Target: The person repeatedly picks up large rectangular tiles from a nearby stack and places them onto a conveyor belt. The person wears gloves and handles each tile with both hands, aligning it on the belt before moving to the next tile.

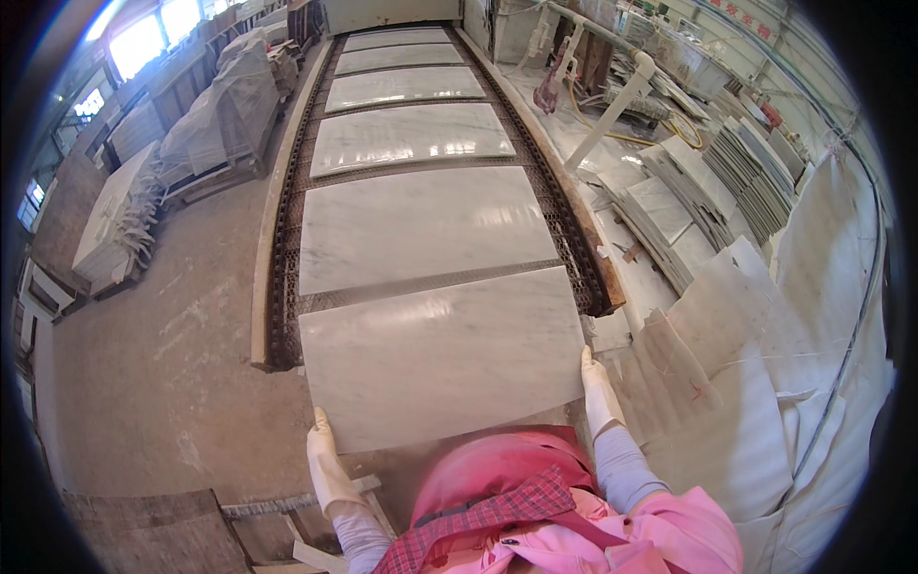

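Observation:
A white marble slab [445,359] with faint grey veins lies level in front of me, its far part over the near end of a chain conveyor [287,230]. My left hand [323,450], in a cream glove, grips the slab's near left corner. On the opposite side my right hand [595,378], gloved alike, holds the right edge close to the near corner. Both thumbs show along the edges; the other fingers are hidden beneath. Just beyond, across a narrow gap, rests another polished slab [426,225], and several more follow in a row up the conveyor.
Stacked slabs [115,220] and a plastic-wrapped pallet load [225,110] stand on the left. To the right are thin stone panels [741,182], a white pipe frame [612,110] and large white sheets [736,373]. Boards and wooden frames [158,531] lie at lower left.

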The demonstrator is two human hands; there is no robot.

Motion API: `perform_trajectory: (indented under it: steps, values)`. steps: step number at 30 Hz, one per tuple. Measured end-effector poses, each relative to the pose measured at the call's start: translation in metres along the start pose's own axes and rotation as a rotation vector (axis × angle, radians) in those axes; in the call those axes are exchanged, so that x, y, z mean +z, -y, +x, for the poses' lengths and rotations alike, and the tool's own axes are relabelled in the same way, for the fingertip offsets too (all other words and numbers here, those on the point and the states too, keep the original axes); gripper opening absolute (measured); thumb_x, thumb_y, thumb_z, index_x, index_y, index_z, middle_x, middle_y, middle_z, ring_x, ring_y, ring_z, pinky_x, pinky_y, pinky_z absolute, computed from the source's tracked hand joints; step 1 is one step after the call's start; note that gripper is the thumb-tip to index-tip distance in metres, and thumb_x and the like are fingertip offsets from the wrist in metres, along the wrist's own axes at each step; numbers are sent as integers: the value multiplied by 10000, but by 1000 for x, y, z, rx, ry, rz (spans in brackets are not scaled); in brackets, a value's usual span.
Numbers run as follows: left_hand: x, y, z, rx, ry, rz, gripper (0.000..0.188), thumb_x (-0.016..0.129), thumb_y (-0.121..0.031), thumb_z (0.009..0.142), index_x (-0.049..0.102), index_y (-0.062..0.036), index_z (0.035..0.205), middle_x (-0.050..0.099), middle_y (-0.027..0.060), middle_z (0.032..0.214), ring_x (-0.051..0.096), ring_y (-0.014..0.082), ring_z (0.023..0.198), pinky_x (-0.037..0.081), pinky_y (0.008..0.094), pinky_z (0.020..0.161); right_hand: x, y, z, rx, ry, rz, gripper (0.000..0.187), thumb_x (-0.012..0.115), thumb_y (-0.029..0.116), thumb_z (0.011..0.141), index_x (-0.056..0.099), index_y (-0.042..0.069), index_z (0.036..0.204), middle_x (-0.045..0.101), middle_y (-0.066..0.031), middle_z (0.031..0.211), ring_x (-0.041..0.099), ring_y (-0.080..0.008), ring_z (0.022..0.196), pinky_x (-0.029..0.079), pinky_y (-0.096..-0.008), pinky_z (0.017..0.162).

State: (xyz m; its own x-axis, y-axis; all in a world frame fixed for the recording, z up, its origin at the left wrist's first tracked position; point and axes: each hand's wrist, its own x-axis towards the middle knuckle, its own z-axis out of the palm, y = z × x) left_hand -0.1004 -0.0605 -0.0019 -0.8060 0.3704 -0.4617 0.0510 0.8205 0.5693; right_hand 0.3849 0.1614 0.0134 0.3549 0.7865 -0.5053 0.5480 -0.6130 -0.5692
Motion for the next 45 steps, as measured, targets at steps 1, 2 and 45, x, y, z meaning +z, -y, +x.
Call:
perform_trajectory:
  steps: [1,2,45]
  values:
    - [-1,-1,0,15,-19,34,835,309,-667,838,573,92,1066,587,264,1053,554,352,1036,426,377,882,1,-1,-1,-6,-9,35,784,261,650,853,555,-15,1146,582,-193,1130,535,-303,1084,394,-345,921]
    - [-1,-2,0,9,-5,30,837,300,-669,838,574,89,1066,586,264,1053,552,354,1038,425,378,885,1,0,-1,-7,-6,4,787,261,653,851,559,-15,1140,583,-194,1127,535,-302,1084,394,-347,921]
    - [15,27,40,-67,39,-23,821,284,-673,832,601,52,1049,579,269,1055,536,376,1052,416,406,901,6,-6,27,-12,-58,-113,889,226,723,802,594,-38,1076,567,-246,1114,496,-336,1126,369,-380,950]
